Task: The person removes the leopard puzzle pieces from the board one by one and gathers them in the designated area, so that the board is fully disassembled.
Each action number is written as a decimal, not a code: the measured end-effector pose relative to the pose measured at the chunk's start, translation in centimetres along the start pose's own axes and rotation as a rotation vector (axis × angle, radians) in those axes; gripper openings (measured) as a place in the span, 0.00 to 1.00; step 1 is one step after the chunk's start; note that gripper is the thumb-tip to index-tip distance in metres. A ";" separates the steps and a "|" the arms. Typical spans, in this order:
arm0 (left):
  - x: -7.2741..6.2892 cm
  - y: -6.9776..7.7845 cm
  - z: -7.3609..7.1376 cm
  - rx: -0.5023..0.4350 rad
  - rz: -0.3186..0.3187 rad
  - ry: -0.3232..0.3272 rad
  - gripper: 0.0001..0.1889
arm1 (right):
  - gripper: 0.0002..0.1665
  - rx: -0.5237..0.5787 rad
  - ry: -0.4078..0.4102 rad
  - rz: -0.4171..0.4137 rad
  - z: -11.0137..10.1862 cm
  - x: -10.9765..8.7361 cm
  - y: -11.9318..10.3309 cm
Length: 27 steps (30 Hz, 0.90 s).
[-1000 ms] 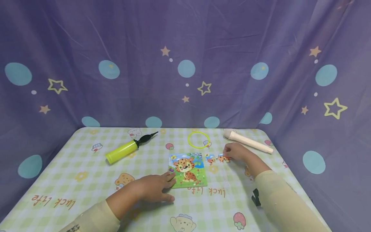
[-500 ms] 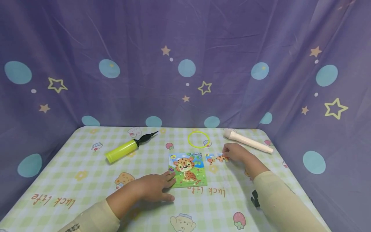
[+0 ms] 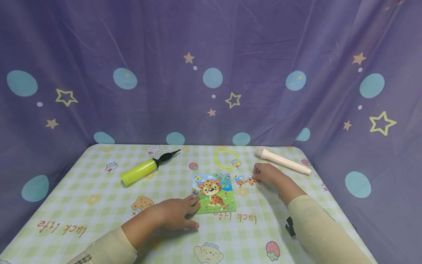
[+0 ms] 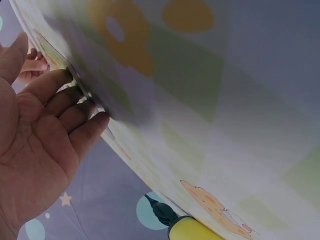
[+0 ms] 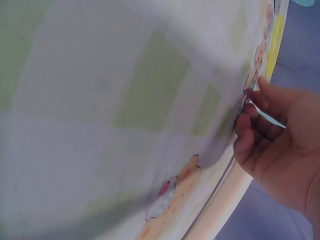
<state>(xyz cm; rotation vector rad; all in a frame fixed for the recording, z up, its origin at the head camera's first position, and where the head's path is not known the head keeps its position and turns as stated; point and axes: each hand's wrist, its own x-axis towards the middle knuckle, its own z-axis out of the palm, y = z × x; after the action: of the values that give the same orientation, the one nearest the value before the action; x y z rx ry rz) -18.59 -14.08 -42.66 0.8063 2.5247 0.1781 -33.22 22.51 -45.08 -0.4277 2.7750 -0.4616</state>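
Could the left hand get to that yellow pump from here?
Probably yes: the yellow pump lies beyond the left hand, off to its left, with only tablecloth between them. The hand would likely have to leave the leopard picture.

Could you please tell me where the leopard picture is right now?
In the head view, the leopard picture lies on the table, the left hand at its left edge and puzzle pieces just to its right.
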 end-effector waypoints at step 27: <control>0.0 0.0 0.0 0.007 0.004 0.001 0.41 | 0.25 0.033 -0.073 -0.025 0.0 0.1 0.3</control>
<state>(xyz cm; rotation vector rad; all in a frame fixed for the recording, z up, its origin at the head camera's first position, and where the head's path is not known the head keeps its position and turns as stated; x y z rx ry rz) -18.58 -14.03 -42.71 0.8136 2.5266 0.1714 -33.38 22.73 -45.19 -0.4623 2.6914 -0.4869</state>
